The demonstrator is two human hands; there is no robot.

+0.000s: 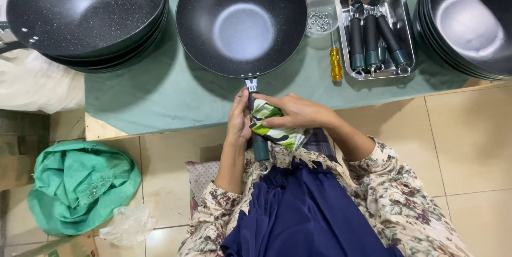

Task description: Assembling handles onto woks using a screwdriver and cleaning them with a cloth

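A black speckled wok [241,19] rests on the green cloth of a low table [160,97], its dark handle [261,147] pointing toward me. My left hand [239,118] grips the handle from the left, just below the metal bracket [251,84]. My right hand [296,112] presses a green-and-white patterned cloth [273,126] against the handle from the right, wrapping it partly around. The handle's lower end with its metal ring shows above my lap.
Stacks of black pans stand at the left [85,11] and right [469,19]. A steel tray [406,22] holds several spare handles. A yellow screwdriver [335,62] and a tub of small screws [320,19] lie beside it. A green fabric bundle [80,185] sits on the floor.
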